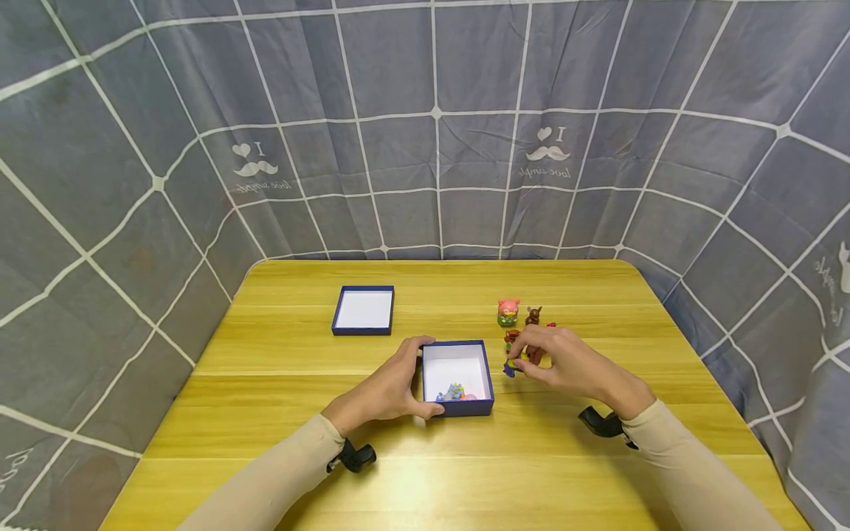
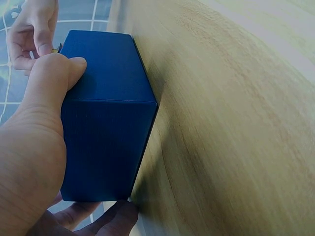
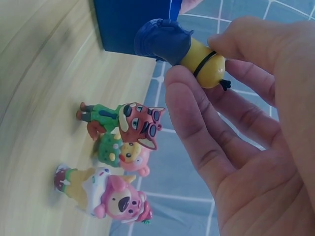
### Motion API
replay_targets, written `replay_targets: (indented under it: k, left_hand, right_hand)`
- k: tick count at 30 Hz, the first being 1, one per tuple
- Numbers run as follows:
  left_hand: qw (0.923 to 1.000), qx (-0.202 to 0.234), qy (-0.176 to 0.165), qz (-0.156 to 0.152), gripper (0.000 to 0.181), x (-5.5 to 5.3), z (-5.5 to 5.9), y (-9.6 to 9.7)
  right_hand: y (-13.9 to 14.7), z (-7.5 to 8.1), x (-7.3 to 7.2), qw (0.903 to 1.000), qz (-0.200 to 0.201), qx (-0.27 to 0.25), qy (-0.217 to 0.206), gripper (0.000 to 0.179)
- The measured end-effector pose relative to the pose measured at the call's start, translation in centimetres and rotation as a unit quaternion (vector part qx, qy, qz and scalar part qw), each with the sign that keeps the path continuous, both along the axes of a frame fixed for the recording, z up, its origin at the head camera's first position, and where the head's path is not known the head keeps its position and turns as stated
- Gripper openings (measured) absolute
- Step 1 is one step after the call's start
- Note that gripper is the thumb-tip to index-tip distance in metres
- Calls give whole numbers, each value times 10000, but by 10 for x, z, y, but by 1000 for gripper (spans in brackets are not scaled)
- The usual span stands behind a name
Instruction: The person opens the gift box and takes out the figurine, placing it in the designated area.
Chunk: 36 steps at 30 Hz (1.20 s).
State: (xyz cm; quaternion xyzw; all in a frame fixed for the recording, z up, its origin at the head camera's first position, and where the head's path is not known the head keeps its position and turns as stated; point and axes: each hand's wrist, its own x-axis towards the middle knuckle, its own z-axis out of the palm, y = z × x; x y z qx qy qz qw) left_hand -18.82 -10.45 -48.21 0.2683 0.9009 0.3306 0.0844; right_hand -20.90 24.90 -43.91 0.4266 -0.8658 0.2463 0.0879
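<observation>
An open blue box (image 1: 493, 383) with a white inside stands on the table, several small colourful figures (image 1: 454, 392) lying in it along its front wall. My left hand (image 1: 395, 383) grips the box at its left side, thumb on the front wall and fingers at the far side. In the right wrist view, a yellow and blue minion figurine (image 3: 199, 56) is pinched between the thumb and fingers of my right hand (image 3: 246, 113), off the table. That hand is just right of the box. Beside it stand a fox figurine (image 3: 135, 123) and a pink bear figurine (image 3: 120, 196).
A blue-rimmed lid (image 1: 363, 310) lies white side up at the back left. Behind my right hand stand a pink-and-green figurine (image 1: 508, 313) and a brown figurine (image 1: 533, 316). A grey checked curtain (image 1: 398, 147) borders the wooden table (image 1: 279, 383).
</observation>
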Motion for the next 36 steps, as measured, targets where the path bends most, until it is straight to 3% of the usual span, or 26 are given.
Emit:
replay_targets:
  k: [8,15,23,36]
  left_hand:
    - [10000,39,-23,-10,119,0,0,0]
    - [10000,-7,17,7,120,-1,0,0]
    - [10000,2,-35,4,119,-1,0,0]
    - [10000,9,-41,-2,120,-2,0,1]
  right_hand:
    - [3,-3,-2,9997,-88,44,-202,14]
    - [6,-6,-4,9999,-68,61,-108,18]
    - [8,-8,-4,9985,-311,210,-395,25]
    - [10,-11,-4,9959,-378,506,-650,23]
